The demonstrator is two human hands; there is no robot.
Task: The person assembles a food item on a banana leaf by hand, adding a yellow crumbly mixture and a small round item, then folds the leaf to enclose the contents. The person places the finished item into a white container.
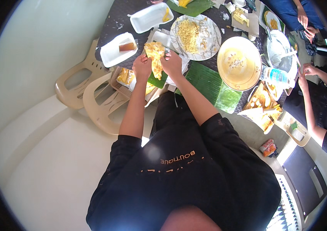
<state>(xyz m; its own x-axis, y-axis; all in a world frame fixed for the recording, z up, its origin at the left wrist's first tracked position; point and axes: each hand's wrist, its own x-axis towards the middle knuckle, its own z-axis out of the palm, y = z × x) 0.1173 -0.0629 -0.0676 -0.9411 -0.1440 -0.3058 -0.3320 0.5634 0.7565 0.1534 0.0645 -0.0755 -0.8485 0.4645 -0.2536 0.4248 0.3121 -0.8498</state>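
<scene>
Both arms reach forward to the near left part of the table. Between my hands is a yellow, mottled, floppy piece of food point(155, 57), like a thin crepe or omelette; its exact kind is unclear. My left hand point(142, 68) has its fingers closed at its left edge. My right hand point(172, 65) is closed at its right side, the fingertips partly hidden. Below it lies a small piece of banana leaf point(158, 81). A basket point(118, 85) with more yellow food sits beside my left forearm. Just beyond is a white foam tray point(162, 37).
A foam tray with a brown piece point(111, 54) stands left. Ahead is a marbled plate point(175, 29) with chopped yellow bits. To the right are a large banana leaf point(202, 84), a yellow bowl point(229, 75), a water bottle point(277, 76) and a cutting board point(265, 92). Co-workers' hands point(309, 69) are at far right.
</scene>
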